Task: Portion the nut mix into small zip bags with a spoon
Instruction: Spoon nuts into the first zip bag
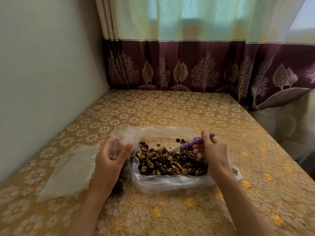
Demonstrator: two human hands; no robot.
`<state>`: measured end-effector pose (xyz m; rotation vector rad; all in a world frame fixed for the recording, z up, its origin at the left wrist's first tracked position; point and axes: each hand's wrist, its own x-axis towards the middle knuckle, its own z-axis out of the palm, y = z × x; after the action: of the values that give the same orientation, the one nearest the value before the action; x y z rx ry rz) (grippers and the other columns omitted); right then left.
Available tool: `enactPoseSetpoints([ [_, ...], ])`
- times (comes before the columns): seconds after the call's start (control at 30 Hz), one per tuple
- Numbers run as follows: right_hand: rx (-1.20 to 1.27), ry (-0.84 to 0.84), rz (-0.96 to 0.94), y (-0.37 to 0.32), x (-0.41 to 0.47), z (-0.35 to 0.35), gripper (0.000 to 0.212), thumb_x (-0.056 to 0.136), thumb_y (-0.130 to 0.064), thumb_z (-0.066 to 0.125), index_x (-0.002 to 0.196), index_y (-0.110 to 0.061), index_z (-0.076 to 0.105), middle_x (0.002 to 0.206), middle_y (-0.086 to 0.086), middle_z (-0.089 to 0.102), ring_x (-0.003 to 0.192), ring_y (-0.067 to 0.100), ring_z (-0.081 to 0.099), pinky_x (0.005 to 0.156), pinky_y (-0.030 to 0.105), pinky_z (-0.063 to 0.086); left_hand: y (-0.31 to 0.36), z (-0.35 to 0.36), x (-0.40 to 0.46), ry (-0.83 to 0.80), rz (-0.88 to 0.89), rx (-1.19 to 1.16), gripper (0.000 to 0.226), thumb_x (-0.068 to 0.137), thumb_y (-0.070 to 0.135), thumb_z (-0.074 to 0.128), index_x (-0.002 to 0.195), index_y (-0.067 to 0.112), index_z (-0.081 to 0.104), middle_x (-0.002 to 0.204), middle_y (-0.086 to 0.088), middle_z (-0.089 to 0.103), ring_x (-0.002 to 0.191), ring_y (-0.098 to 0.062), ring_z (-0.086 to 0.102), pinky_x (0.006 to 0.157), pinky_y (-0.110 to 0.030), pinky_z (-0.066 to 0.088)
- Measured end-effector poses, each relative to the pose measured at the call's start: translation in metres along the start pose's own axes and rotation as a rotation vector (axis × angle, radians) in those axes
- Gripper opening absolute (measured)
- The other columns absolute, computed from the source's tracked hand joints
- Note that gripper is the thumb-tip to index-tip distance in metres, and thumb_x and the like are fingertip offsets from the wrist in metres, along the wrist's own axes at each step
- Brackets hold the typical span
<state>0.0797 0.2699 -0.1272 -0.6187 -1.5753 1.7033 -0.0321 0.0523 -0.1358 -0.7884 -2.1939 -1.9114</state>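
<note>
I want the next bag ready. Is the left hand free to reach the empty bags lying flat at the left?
Probably not yet: the left hand holds the small bag open beside the nut mix. Nothing lies between it and the empty bags, so once it lets go the way looks clear.

Entry: the person's body, as we see it from the head view. We list two bare forearms entering from the near edge of the tabletop, ending in the left hand (109, 159) and the right hand (210, 151). We see no sleeves, rings, watch or gloves. We note slender fingers and short, unpainted nails where they show.
</note>
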Motion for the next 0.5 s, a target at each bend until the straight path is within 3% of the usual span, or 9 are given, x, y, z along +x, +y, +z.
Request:
enactPoseSetpoints([
  [0.17,0.045,0.044,-0.025,-0.003,-0.002,0.0,0.04,0.1,-0.027,0.042,0.073,-0.003,0.06,0.057,0.004,0.069,0.044,0.009,0.053,0.039,0.016,0.042,0.003,0.001,-0.001,-0.03,0.003,0.004,0.084,0.05,0.089,0.051,0.099,0.021,0.058,0.081,0.016,0.066,0.078,0.01,0.06,0.06,-0.001,0.04],
  [0.3,0.067,0.108,-0.053,-0.008,-0.001,-0.001,0.04,0.098,-0.028,0.045,0.07,-0.005,0.062,0.052,0.003,0.065,0.045,0.011,0.055,0.039,0.017,0.043,0.0,0.001,-0.001,-0.049,-0.007,0.023,0.091,0.045,0.089,0.053,0.108,0.023,0.056,0.087,0.013,0.066,0.082,0.008,0.06,0.066,-0.011,0.041],
  [0.5,0.122,0.128,-0.135,-0.035,0.007,0.011,0.039,0.098,-0.028,0.048,0.07,-0.003,0.061,0.052,0.004,0.062,0.045,0.011,0.054,0.039,0.02,0.042,-0.003,0.002,-0.001,-0.064,-0.009,0.066,0.066,0.062,0.061,0.065,0.111,0.019,0.055,0.093,0.004,0.066,0.081,0.01,0.059,0.065,-0.001,0.041],
])
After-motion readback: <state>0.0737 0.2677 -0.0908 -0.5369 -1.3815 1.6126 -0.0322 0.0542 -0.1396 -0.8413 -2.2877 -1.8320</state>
